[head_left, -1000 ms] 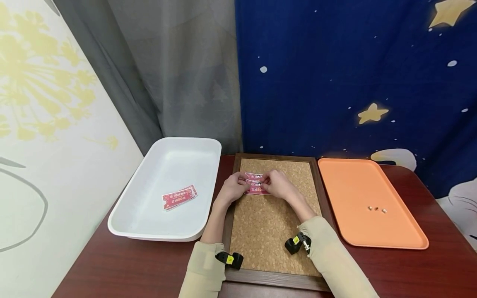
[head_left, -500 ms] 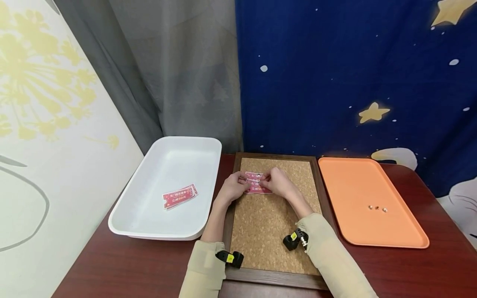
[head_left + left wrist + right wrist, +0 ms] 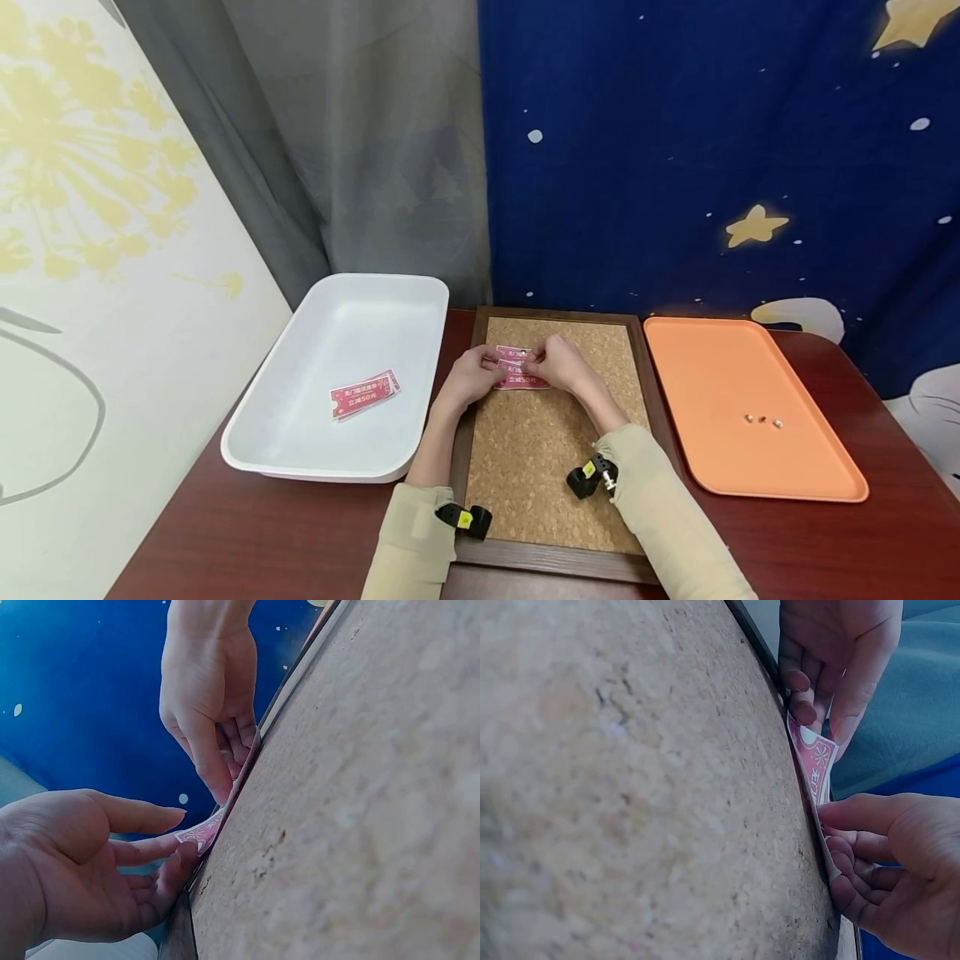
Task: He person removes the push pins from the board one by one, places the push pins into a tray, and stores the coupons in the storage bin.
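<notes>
Two red tickets point(image 3: 522, 380) lie on the upper part of a cork board point(image 3: 540, 450) with a dark wood frame. My left hand point(image 3: 468, 379) holds the lower ticket's left end, thumb and fingers either side of it point(image 3: 814, 761). My right hand point(image 3: 561, 367) meets it from the right, its thumb and curled fingers pinching the same ticket near its middle point(image 3: 206, 829). The ticket's edge is lifted slightly off the cork. Whatever lies under the right fingertips point(image 3: 221, 776) is hidden.
A white tub point(image 3: 300, 450) at the left holds more red tickets point(image 3: 363, 394). An orange tray point(image 3: 705, 450) at the right holds three small pins point(image 3: 762, 419). All stand on a dark red table point(image 3: 225, 542), with curtains close behind.
Both hands stay on the ticket in almost the same place. My right forearm has shifted slightly forward along the board.
</notes>
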`<state>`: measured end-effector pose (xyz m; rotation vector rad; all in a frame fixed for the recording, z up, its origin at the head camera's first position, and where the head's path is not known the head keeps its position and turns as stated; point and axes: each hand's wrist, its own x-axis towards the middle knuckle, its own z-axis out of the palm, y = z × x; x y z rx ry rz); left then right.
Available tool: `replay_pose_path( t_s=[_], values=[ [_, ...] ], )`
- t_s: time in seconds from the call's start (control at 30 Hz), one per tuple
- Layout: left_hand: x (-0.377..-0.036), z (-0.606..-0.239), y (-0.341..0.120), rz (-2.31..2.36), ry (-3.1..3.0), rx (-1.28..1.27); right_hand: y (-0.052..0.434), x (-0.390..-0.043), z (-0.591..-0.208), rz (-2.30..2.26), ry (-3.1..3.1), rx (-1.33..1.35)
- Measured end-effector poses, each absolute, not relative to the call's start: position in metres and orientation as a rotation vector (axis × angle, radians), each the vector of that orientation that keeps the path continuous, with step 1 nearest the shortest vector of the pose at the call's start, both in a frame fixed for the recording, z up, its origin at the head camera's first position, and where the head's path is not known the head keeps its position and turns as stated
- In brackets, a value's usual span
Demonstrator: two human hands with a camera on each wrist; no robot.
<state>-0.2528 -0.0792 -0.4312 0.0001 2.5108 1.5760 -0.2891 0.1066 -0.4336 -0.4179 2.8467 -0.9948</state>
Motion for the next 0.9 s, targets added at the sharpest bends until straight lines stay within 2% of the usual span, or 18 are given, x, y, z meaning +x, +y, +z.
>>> replay_pose_path(
  t_s=[0.9],
  values=[
    [-0.255, -0.433, -0.0824, 1.617, 2.465, 0.036, 0.0996, -0.2919, -0.4296, -0.881, 2.917, -0.468]
  ],
)
